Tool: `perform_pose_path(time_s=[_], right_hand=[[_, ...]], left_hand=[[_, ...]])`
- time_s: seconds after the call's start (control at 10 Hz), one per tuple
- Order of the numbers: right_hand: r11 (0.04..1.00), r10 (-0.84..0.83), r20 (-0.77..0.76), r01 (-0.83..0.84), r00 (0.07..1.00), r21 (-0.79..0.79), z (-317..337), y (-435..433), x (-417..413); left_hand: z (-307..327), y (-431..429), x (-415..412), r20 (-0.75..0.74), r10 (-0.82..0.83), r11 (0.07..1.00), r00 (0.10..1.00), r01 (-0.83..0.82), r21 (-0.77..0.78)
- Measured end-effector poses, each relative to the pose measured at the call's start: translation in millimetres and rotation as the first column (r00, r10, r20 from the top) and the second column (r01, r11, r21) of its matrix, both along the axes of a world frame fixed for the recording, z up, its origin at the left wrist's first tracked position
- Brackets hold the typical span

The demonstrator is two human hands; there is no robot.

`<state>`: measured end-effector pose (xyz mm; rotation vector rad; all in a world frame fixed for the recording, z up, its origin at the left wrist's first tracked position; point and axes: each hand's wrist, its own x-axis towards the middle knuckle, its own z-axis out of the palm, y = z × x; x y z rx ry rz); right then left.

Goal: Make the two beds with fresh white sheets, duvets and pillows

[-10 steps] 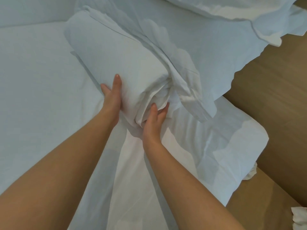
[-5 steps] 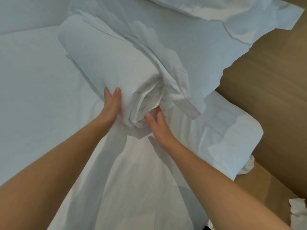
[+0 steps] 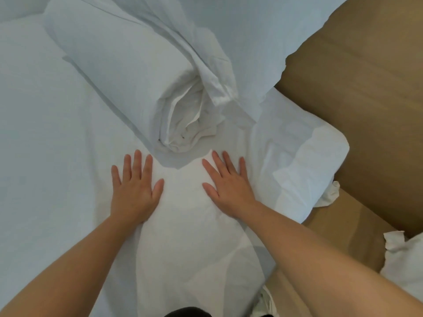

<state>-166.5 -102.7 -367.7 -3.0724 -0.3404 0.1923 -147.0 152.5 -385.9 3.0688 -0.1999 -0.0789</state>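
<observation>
A rolled-up white duvet (image 3: 128,74) lies diagonally across the bed, its open crumpled end (image 3: 185,124) facing me. Below it a flat strip of white fabric (image 3: 183,225) runs towards me over the white bed sheet (image 3: 45,156). My left hand (image 3: 135,186) lies flat on the strip's left side, fingers straight and spread. My right hand (image 3: 226,186) lies flat on its right side, fingers straight. Both hands rest just short of the roll and do not touch it. A white pillow (image 3: 251,30) lies beyond the roll at the top.
The bed's right corner (image 3: 320,161) ends above a tan wooden floor (image 3: 366,99). A crumpled bit of white cloth (image 3: 329,195) hangs at that corner. More white fabric (image 3: 407,266) shows at the right edge near the floor.
Both hands let go of the roll's end and drew back towards me. They now lie flat with straight fingers on the unrolled strip of fabric.
</observation>
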Motion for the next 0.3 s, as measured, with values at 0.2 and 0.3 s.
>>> perform_pose_path(time_s=[0.2,0.3], right_hand=[[0.999,0.008,-0.115,-0.011,0.993,-0.033,-10.5,0.2,5.8],[0.994,-0.002,-0.235,-0.024,0.972,-0.109,12.6,-15.8,1.5]], left_hand=[[-2.3,-7.1,-1.2,-0.14,0.063,0.995,0.988,-0.052,0.08],[21.8,-19.1,-17.3,-0.278,0.071,0.992,0.958,-0.038,0.124]])
